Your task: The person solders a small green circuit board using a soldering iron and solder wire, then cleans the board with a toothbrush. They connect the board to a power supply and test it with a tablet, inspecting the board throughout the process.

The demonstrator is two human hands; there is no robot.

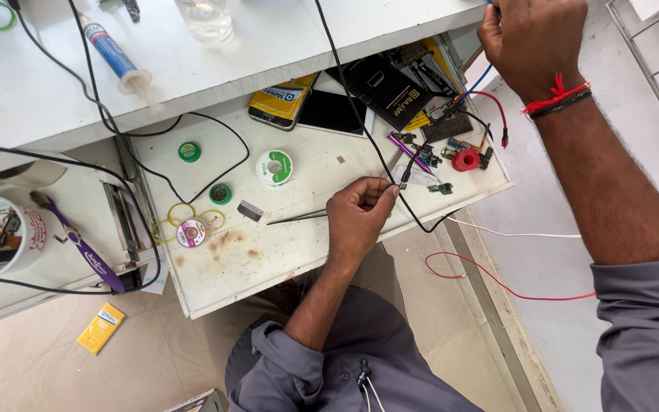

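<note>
white pull-out tray [284, 267] spans centre, cluttered. black cable [360, 122] runs long axis from upper desk diagonally down-right across tray to left hand [356, 217]. left hand curled, pinching small connector end [392, 185] of cable plus tweezers [299, 217] lying leftward. right hand [532, 38] raised well apart at upper right, fist closed on blue wire [482, 76]. left hand nearer tray parts; solder spool [274, 167] just left.

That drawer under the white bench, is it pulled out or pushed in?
Pulled out. The drawer juts from under the bench top, its solder spools, phones and small parts in plain view, and the left hand works over it.
</note>
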